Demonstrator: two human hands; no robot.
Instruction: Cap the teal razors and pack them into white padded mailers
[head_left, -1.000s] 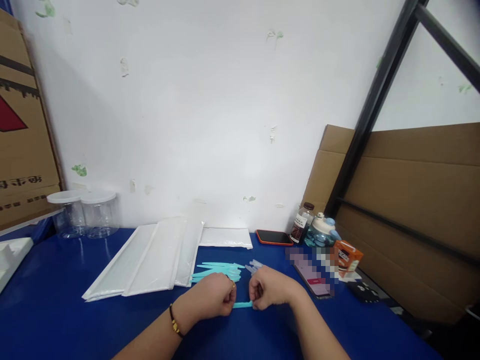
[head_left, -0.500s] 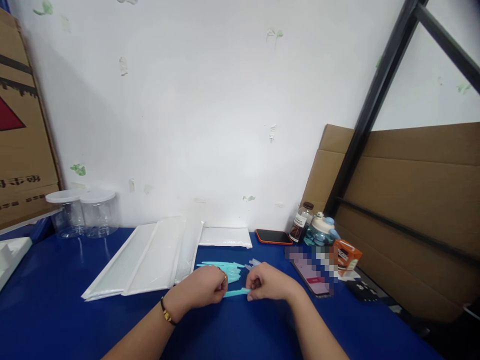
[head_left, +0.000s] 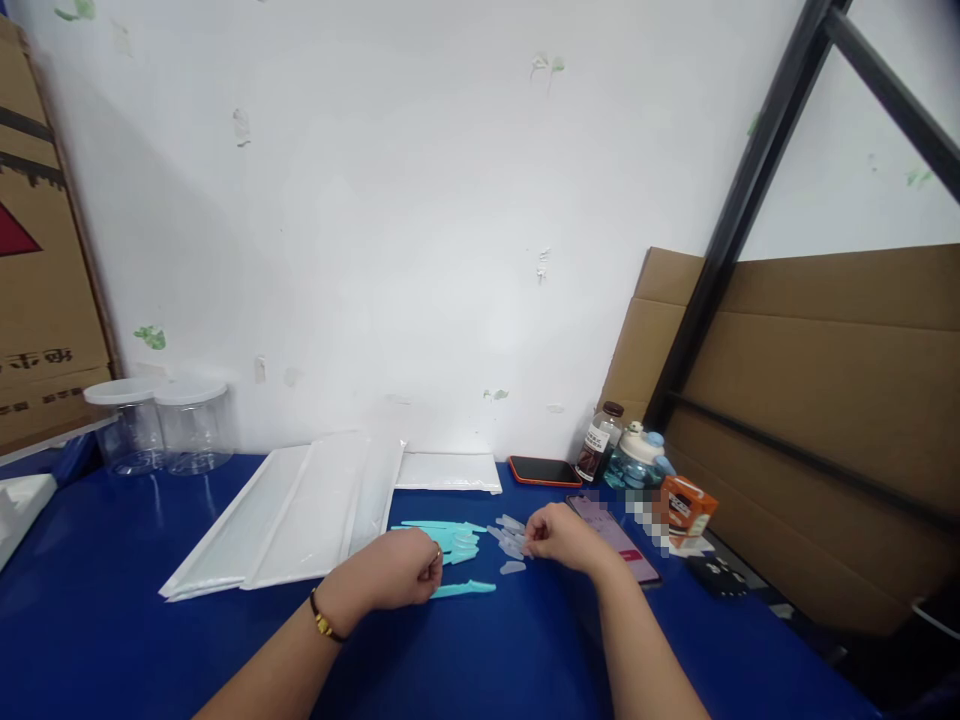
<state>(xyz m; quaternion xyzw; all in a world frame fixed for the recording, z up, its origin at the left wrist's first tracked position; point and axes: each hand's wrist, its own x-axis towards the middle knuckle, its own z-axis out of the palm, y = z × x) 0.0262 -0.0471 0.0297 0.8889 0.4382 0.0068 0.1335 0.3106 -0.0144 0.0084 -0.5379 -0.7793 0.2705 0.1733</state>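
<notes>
My left hand point(head_left: 401, 568) rests on the blue table point(head_left: 112, 610) with its fingers curled, pinching the left end of a turquoise plastic stick point(head_left: 465, 589). Just behind it lies a small pile of turquoise sticks point(head_left: 442, 535). My right hand point(head_left: 559, 536) has its fingers bent at a cluster of small clear plastic caps point(head_left: 508, 535); its fingertips touch them, and what they hold I cannot make out. One clear cap point(head_left: 513, 567) lies apart in front of the cluster.
Stacks of white plastic bags point(head_left: 292, 515) lie left of the sticks. Two clear lidded jars point(head_left: 161, 425) stand at the back left. Two phones point(head_left: 546, 470), a brown bottle point(head_left: 598, 440), a blue water bottle point(head_left: 637, 460) and an orange box point(head_left: 686, 508) sit at the right, before cardboard sheets and a black rack.
My right hand let go of the turquoise stick and moved back and right to the clear caps. The left hand kept the stick's left end, and the stick now lies on the table.
</notes>
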